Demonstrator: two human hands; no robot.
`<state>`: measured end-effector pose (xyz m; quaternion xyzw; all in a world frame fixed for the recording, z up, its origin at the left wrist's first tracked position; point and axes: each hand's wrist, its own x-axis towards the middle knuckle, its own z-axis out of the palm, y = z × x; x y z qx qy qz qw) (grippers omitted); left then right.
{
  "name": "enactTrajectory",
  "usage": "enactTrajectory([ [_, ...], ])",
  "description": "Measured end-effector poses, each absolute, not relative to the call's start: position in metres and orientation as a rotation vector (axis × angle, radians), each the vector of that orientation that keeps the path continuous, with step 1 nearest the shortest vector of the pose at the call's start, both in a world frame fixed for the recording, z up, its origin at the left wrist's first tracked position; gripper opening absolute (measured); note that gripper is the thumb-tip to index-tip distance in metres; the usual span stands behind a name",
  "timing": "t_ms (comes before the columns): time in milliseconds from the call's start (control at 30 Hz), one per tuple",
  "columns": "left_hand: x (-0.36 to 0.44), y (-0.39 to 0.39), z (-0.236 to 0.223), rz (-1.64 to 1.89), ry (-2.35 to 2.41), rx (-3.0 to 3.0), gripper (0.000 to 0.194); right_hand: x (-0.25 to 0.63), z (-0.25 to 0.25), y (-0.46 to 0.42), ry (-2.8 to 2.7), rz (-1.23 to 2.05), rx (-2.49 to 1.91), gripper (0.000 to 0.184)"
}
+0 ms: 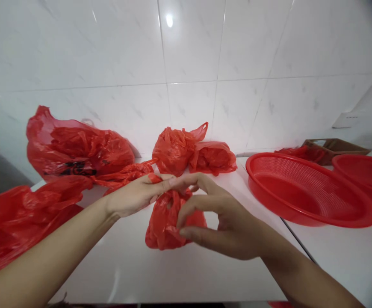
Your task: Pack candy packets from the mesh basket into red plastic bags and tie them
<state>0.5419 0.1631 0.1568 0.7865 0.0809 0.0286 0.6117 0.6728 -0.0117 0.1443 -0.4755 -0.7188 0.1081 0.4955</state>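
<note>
**Light fingers at the top of the small red bag (163, 229)**

The bag sits in the middle of the white surface (224, 278), straight in front of me, with both my hands at its top. My left hand (141, 194) comes in from the left, thumb and fingers close together over the top; I cannot tell whether they are clamped on the plastic. My right hand (234, 222) is curled on the right side, thumb and fingers apart with a clear gap between them, and its forefinger meets the left fingertips.

To do this well, I should let the left hand steady the top while the right works the plastic with the pads, not the nails; film this thin looks easy to tear. Small, even pulls seem best, with the bag's weight resting on the surface so that it doesn't tip.

I'd also mind my left forearm: the large red bag at the near left (19, 214) lies right beside it. The round bag (173, 149) stands just beyond my fingers, on the far side, while the red basket (276, 202) on the right leaves my right elbow room.
</note>
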Motion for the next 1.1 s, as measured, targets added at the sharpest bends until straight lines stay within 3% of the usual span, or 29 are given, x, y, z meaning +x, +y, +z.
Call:
enactTrajectory([
  [133,0.545,0.152,0.16,0.112,0.068,2.222,0.015,0.683,0.121,0.007,-1.355,0.44,-1.308,0.028],
  [200,0.548,0.149,0.151,0.239,0.083,2.392,0.019,0.69,0.105,0.019,-1.259,0.566,-1.395,0.033],
  [367,0.554,0.148,0.109,0.845,0.108,2.789,0.038,0.697,0.086,0.025,-1.258,0.885,-1.301,0.037],
  [500,0.556,0.145,0.092,1.1,0.07,2.882,0.033,0.7,0.084,0.021,-1.304,1.036,-1.216,0.026],
  [600,0.558,0.144,0.096,1.002,0.07,2.744,0.025,0.7,0.083,0.02,-1.308,0.899,-1.314,0.026],
  [700,0.553,0.15,0.098,0.713,0.166,2.652,0.018,0.704,0.078,0.016,-1.396,0.429,-1.541,0.027],
  [833,0.517,0.175,0.075,0.373,0.429,2.665,0.034,0.732,0.044,0.001,-1.563,-0.104,-1.87,0.026],
  [1000,0.468,0.19,0.032,0.063,0.69,2.42,0.043,0.774,-0.017,-0.01,-1.428,0.186,-2.182,0.024],
  [1100,0.477,0.182,0.025,0.231,0.721,2.375,0.043,0.767,-0.027,0.004,-1.195,0.316,-2.17,0.026],
])
